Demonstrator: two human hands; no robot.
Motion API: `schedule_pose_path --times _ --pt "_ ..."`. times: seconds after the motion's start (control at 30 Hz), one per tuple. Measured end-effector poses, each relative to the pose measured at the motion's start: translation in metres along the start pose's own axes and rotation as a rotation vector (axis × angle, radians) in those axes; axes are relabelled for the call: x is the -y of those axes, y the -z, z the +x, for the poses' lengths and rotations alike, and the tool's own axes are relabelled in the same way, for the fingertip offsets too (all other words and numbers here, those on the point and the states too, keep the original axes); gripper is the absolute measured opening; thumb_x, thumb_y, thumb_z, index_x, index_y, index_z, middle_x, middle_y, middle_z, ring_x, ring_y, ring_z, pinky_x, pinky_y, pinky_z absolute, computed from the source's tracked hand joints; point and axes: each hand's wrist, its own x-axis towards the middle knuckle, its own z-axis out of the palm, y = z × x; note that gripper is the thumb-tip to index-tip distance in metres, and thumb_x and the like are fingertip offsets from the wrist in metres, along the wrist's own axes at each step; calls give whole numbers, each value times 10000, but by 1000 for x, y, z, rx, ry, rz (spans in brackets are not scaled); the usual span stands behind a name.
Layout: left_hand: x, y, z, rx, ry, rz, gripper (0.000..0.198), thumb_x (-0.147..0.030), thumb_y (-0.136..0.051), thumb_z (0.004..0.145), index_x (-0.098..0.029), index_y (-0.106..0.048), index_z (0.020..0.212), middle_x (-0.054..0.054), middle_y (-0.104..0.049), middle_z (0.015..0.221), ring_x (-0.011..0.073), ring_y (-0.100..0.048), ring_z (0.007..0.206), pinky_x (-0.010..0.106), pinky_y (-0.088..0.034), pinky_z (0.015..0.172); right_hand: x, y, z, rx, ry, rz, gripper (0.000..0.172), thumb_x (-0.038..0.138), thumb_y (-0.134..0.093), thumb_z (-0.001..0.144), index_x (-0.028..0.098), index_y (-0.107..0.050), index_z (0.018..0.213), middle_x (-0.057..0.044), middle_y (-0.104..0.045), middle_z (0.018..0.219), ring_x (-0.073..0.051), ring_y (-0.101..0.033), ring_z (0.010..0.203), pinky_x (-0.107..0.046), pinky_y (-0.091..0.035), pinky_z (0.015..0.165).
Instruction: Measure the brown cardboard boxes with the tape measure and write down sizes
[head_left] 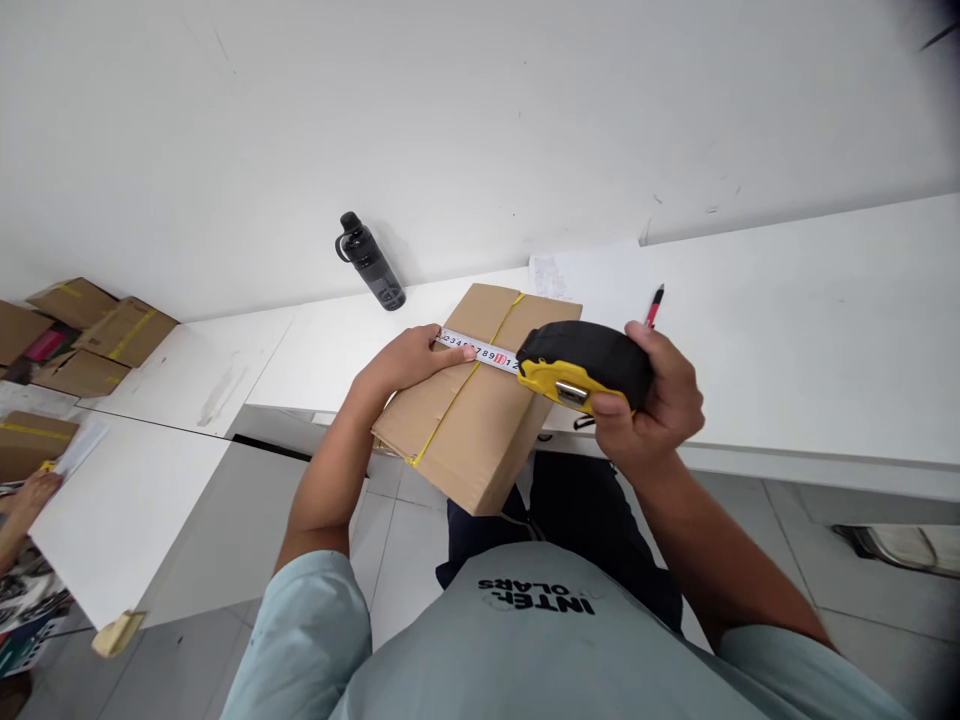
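Note:
A brown cardboard box [480, 430] with a yellow strap [448, 412] lies tilted over the front edge of the white table. Across its top runs the numbered white blade [487, 352] of a tape measure. My left hand [405, 360] presses the blade's end at the box's left edge, its thumb lying on the blade. In my right hand [660, 400] is the black and yellow tape measure case [589, 365], gripped above the box's right side. The blade shows numbers up to about 12 before it enters the case.
Behind the box stands a dark bottle [371, 262] by the wall. Papers [592, 275] and a red pen [657, 305] lie to the right. Several cardboard boxes [124, 335] are stacked at far left, where another person's hand [34, 490] shows beside a strapped box.

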Motion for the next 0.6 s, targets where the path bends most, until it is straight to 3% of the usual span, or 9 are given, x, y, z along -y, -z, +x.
schedule_pose_path --times 0.17,0.37,0.6 --pt "-4 2 1 17 5 9 652 -818 -641 825 -232 -721 1098 86 -792 1142 295 -743 1008 382 -575 821 11 4 7 -28 72 55 579 582 -720 950 260 -689 1430 -93 -774 1209 -234 -766 953 -357 -647 762" --pt "-7 4 5 114 54 6 642 -823 -636 813 -268 -762 1110 55 -803 1174 296 -754 1041 356 -583 852 18 23 13 37 276 8 519 514 -669 1000 273 -678 1460 -58 -770 1006 -167 -670 690 -289 -528 548" --pt "-9 9 10 149 44 95 667 -771 -618 828 -278 -730 1261 63 -779 1262 304 -735 1115 352 -567 943 3 29 3 -159 277 -22 484 548 -599 1030 271 -720 1409 -65 -711 928 -174 -638 667 -289 -489 514"
